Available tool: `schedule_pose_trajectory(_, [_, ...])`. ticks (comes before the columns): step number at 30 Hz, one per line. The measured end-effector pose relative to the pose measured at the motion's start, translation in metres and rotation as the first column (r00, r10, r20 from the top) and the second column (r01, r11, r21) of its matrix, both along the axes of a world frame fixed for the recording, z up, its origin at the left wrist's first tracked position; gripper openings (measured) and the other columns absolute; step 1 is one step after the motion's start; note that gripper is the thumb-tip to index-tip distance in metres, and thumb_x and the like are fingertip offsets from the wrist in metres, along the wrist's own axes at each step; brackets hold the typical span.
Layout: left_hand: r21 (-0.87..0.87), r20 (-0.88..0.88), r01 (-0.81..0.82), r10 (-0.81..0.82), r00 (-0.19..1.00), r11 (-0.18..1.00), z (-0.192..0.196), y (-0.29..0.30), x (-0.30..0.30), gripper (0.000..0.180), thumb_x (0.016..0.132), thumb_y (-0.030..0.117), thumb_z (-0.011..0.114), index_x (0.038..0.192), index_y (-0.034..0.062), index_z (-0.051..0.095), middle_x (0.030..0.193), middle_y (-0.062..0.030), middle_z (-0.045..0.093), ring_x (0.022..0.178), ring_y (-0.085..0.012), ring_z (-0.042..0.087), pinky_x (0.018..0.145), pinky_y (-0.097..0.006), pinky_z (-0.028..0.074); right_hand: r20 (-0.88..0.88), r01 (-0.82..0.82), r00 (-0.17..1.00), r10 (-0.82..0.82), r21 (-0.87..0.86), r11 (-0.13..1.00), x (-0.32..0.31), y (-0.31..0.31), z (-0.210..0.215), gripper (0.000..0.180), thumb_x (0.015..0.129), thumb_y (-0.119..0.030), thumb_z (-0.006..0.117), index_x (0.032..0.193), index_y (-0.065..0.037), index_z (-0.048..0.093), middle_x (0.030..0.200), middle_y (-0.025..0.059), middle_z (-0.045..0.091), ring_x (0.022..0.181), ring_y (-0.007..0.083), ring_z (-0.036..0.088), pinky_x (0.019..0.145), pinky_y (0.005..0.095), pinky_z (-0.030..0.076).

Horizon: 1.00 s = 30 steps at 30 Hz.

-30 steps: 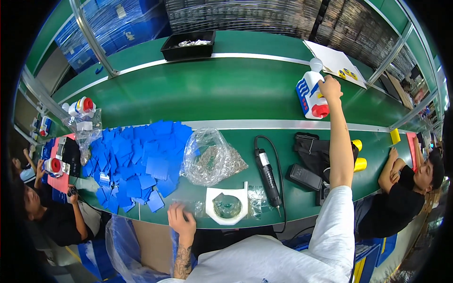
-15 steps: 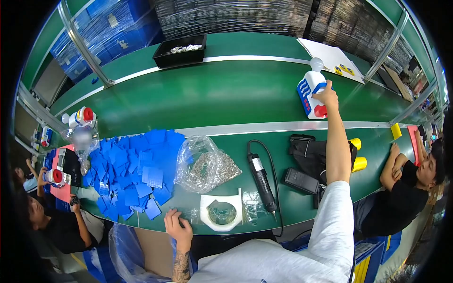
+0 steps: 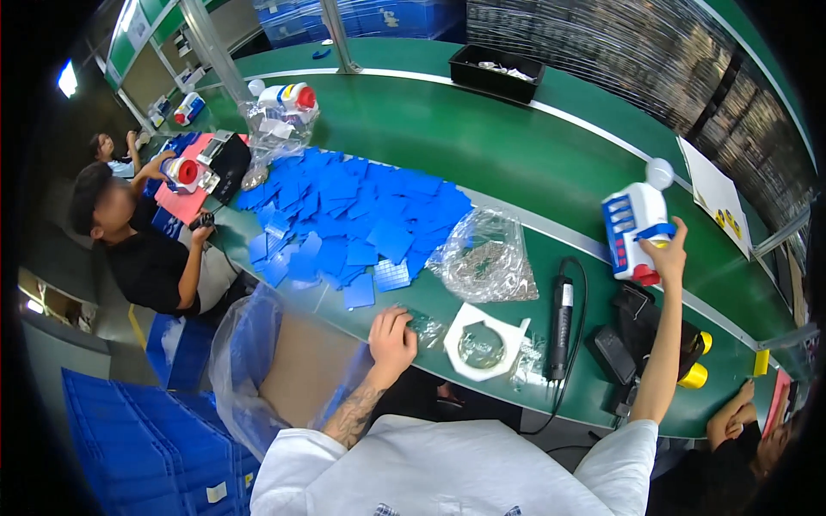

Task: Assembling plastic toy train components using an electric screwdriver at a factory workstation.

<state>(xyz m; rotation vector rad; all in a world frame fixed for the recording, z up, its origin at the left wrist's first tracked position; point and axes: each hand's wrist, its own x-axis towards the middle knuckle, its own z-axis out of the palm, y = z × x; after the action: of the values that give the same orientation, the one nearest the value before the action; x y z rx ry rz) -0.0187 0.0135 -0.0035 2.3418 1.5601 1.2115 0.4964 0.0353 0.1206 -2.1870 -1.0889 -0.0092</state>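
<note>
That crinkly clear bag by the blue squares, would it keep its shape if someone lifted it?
Probably not. The clear plastic bag is wrinkled thin film, so it would likely sag and flop. Small parts show inside, so they would probably shift to the bottom. Its glossy film may slip a little in the hands.

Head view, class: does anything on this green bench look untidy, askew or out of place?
Yes. The blue square tiles lie in a loose, overlapping heap, with several strays near the bench's front edge. The right hand holds a white, blue and red toy up off the surface. Nothing looks damaged.
</note>
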Motion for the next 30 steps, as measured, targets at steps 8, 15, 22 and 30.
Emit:
schedule_pose_trajectory(8, [0.016,0.005,-0.008,0.008,1.000,1.000,-0.004,0.002,0.000,0.018,0.068,-0.001,0.054,0.085,0.0053,0.058,0.097,-0.0098,0.059,0.094,-0.0310,0.056,0.079,-0.041,0.045,0.118,-0.152,0.978,0.171,-0.156,0.976,-0.091,0.013,0.001,0.084,0.056,-0.031,0.079,0.127,-0.017,0.037,0.106,0.0231,0.056,0.093,0.0424,0.058,0.080,0.0467,0.048])
schedule_pose_trajectory(15, [0.030,0.016,0.020,-0.020,1.000,0.999,-0.003,0.002,0.002,0.018,0.069,-0.001,0.053,0.086,0.0047,0.057,0.097,-0.0109,0.059,0.094,-0.0324,0.055,0.081,-0.042,0.044,0.124,-0.014,0.991,0.041,-0.212,0.977,-0.085,0.020,0.001,0.082,0.063,-0.052,0.073,0.128,-0.009,0.047,0.111,0.0214,0.057,0.103,0.0362,0.057,0.083,0.0519,0.046])
schedule_pose_trajectory(22, [0.036,0.014,0.018,-0.018,1.000,0.999,-0.003,-0.001,-0.001,0.018,0.070,-0.001,0.052,0.086,0.0043,0.058,0.097,-0.0115,0.059,0.095,-0.0329,0.055,0.081,-0.042,0.044,0.216,-0.081,0.974,0.062,0.082,0.993,-0.088,0.016,0.031,0.059,0.069,-0.038,0.071,0.115,-0.006,0.054,0.096,0.0189,0.063,0.092,0.0347,0.061,0.079,0.0418,0.049])
schedule_pose_trajectory(30, [-0.013,0.014,0.026,-0.026,1.000,1.000,-0.007,0.002,0.002,0.019,0.070,0.000,0.054,0.088,0.0048,0.058,0.100,-0.0101,0.058,0.099,-0.0332,0.055,0.089,-0.045,0.043,0.391,-0.137,0.920,0.024,0.264,0.955,-0.073,0.006,0.065,0.039,0.079,-0.027,0.064,0.112,-0.008,0.055,0.093,0.0167,0.063,0.090,0.0330,0.061,0.076,0.0404,0.048])
